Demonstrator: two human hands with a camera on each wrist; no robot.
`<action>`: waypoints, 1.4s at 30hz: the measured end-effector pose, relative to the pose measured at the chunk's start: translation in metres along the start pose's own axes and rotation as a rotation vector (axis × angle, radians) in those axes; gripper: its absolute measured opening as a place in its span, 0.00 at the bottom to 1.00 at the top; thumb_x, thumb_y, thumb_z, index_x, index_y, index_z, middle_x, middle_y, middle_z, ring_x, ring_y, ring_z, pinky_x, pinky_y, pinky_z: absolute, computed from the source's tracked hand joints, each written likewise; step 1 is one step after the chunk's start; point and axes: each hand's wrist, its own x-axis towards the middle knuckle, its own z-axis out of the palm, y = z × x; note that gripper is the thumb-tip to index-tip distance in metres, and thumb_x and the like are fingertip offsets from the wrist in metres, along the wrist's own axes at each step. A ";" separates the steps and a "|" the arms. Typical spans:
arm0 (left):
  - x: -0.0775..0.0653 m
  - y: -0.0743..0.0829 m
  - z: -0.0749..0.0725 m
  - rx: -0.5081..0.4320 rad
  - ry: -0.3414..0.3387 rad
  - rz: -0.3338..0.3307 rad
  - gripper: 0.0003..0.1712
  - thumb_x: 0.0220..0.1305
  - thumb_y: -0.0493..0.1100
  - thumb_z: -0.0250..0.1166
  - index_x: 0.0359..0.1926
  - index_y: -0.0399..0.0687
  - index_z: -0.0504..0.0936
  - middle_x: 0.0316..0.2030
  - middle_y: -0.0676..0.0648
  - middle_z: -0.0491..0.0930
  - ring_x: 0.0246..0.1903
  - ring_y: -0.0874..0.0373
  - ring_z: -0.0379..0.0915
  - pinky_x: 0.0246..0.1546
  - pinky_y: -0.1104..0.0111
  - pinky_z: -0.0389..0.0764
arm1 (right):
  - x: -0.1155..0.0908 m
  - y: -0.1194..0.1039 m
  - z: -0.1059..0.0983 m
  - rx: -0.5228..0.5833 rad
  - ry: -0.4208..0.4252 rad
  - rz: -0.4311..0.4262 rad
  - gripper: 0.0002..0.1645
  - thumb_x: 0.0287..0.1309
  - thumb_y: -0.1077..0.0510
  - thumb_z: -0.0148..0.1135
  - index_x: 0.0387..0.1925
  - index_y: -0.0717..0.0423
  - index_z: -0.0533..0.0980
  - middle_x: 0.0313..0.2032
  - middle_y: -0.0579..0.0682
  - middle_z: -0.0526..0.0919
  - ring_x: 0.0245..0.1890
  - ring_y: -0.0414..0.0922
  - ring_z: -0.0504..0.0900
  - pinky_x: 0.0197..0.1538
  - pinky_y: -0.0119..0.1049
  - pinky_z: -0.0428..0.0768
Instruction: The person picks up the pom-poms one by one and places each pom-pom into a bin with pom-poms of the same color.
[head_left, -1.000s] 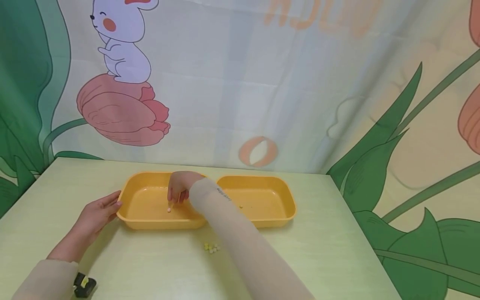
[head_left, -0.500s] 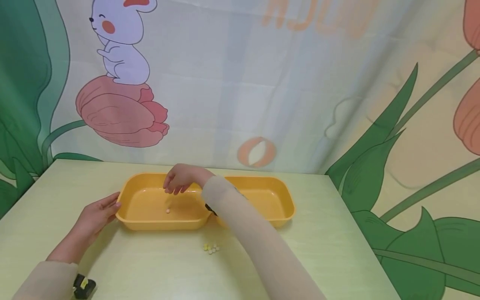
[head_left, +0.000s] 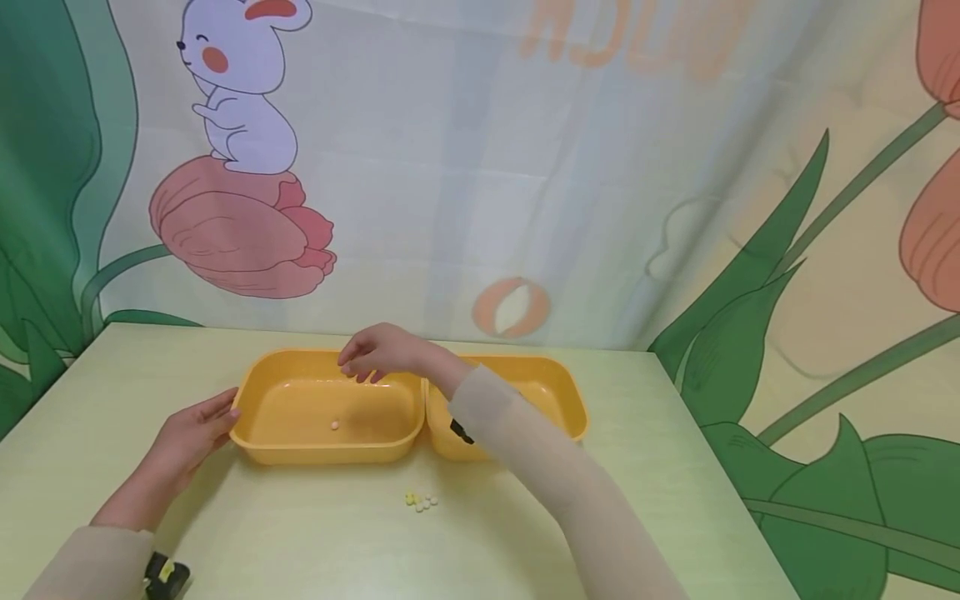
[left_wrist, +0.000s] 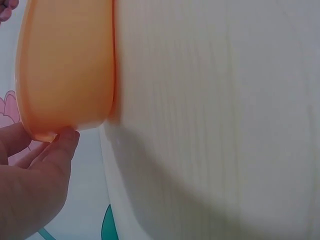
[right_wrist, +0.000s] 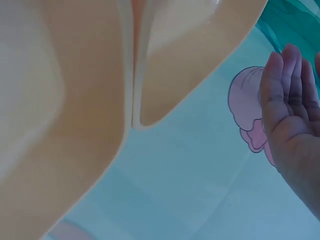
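Observation:
Two yellow plastic trays stand side by side in the head view. My left hand (head_left: 191, 432) pinches the rim at the left end of the left tray (head_left: 322, 455); in the left wrist view thumb and fingers meet at the rim of this tray (left_wrist: 70, 65). A tiny pale pink bead-like piece (head_left: 334, 425) lies on its floor. My right hand (head_left: 386, 350) hovers above that tray's back right part, fingers loose and holding nothing. The palm of my right hand (right_wrist: 295, 120) faces the right wrist camera. My right forearm partly hides the right tray (head_left: 582, 412).
Several tiny yellow and white pieces (head_left: 422, 502) lie on the pale green table (head_left: 300, 533) in front of the trays. A black wrist device (head_left: 167, 575) shows by the left sleeve. Behind the table hangs a printed curtain (head_left: 420, 167).
My right hand has come up out of the left tray and drawn back to the right, its fingers loosening. The pink piece stays in the tray. The left hand keeps its hold on the rim.

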 end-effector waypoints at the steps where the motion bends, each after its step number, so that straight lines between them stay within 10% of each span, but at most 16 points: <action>1: 0.000 0.000 0.000 0.004 0.001 0.002 0.37 0.83 0.50 0.44 0.81 0.40 0.40 0.80 0.33 0.44 0.79 0.35 0.47 0.72 0.53 0.64 | -0.004 0.000 0.000 0.014 0.013 -0.005 0.18 0.71 0.58 0.61 0.57 0.63 0.80 0.52 0.62 0.87 0.43 0.46 0.86 0.45 0.30 0.88; 8: -0.002 0.001 0.001 0.022 0.002 0.009 0.36 0.83 0.48 0.44 0.80 0.38 0.42 0.79 0.32 0.46 0.78 0.35 0.48 0.67 0.60 0.69 | -0.038 0.004 0.005 0.093 0.077 -0.045 0.15 0.72 0.57 0.61 0.54 0.60 0.81 0.52 0.61 0.87 0.50 0.55 0.86 0.47 0.33 0.89; 24: -0.001 0.002 0.002 0.034 0.023 0.007 0.36 0.83 0.48 0.45 0.80 0.39 0.43 0.79 0.32 0.46 0.78 0.34 0.50 0.65 0.62 0.72 | -0.107 0.038 0.035 0.150 0.169 -0.097 0.13 0.70 0.59 0.62 0.51 0.62 0.81 0.40 0.65 0.85 0.30 0.39 0.80 0.35 0.27 0.84; 33: -0.003 0.002 0.002 0.036 0.020 0.008 0.36 0.83 0.48 0.45 0.80 0.39 0.42 0.79 0.32 0.46 0.78 0.34 0.50 0.64 0.63 0.72 | -0.129 0.071 0.058 0.185 0.150 -0.048 0.14 0.69 0.61 0.62 0.51 0.68 0.80 0.41 0.64 0.85 0.31 0.40 0.81 0.43 0.47 0.91; 42: -0.003 0.004 0.002 0.056 0.026 0.005 0.36 0.83 0.48 0.45 0.80 0.39 0.43 0.79 0.32 0.48 0.78 0.34 0.51 0.62 0.66 0.75 | -0.142 0.093 0.069 0.182 0.145 -0.020 0.11 0.67 0.62 0.64 0.45 0.68 0.81 0.37 0.64 0.86 0.28 0.37 0.78 0.38 0.41 0.89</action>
